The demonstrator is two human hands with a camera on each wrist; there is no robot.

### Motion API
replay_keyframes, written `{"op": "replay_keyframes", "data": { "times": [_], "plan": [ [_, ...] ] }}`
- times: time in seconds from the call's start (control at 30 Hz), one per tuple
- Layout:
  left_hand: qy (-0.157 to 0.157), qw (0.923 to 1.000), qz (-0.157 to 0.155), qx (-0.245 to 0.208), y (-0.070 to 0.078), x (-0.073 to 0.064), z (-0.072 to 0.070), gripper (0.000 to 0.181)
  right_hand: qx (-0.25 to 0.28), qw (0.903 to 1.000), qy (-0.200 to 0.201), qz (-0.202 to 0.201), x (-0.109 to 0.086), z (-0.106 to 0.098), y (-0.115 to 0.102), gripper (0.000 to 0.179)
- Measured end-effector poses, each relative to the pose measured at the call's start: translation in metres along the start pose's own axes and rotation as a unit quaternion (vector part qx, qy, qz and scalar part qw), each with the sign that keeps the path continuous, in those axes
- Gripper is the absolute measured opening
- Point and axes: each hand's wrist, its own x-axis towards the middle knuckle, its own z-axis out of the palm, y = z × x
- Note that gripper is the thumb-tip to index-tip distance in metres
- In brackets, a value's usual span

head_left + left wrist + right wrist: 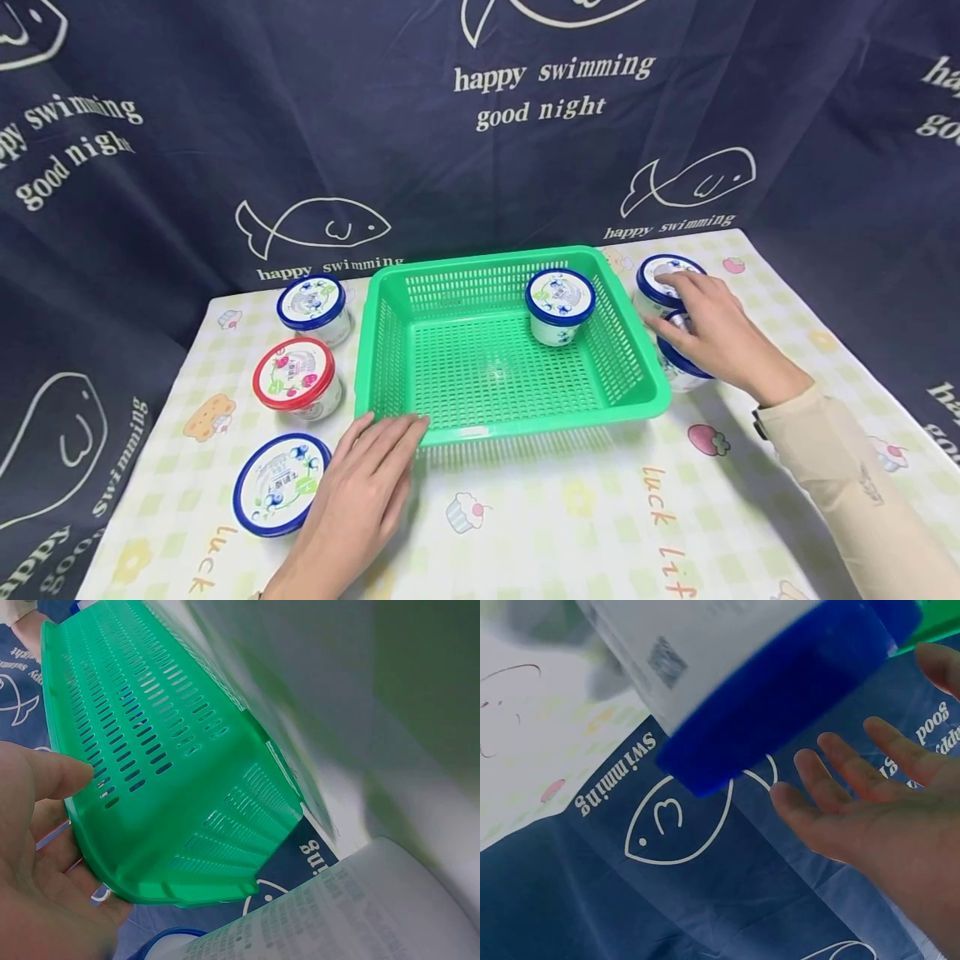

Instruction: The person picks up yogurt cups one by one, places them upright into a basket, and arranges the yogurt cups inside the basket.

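Observation:
A green plastic basket [487,432] has a blue-lidded tub [559,302] inside, toward its right end. At the basket's front left corner, my left hand [375,483] grips the rim; the left wrist view has the thumb [64,776] against the outer wall and the fingers over the edge. My right hand [716,333] hovers with fingers spread over two blue-lidded tubs right of the basket, a far tub [652,279] and a near tub [678,379] partly hidden by the hand. In the right wrist view the fingers [821,780] stand apart from a blue lid [780,697].
Left of the basket stand a blue-lidded tub [311,304] at the back, a red-lidded tub [294,375] in the middle and a larger-looking blue-lidded tub [279,483] in front, beside my left hand. A checked cloth [525,533] covers the table. Dark printed curtains [420,158] hang behind.

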Motion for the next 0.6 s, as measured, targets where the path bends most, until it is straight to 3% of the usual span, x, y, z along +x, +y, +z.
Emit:
{"op": "replay_keyframes", "data": {
  "times": [0.6],
  "plan": [
    [0.005,1.0000,0.002,0.000,0.001,0.000,0.000,0.048,0.003,0.9998,0.005,0.021,-0.017,0.012,0.010,0.055]
  ]
}}
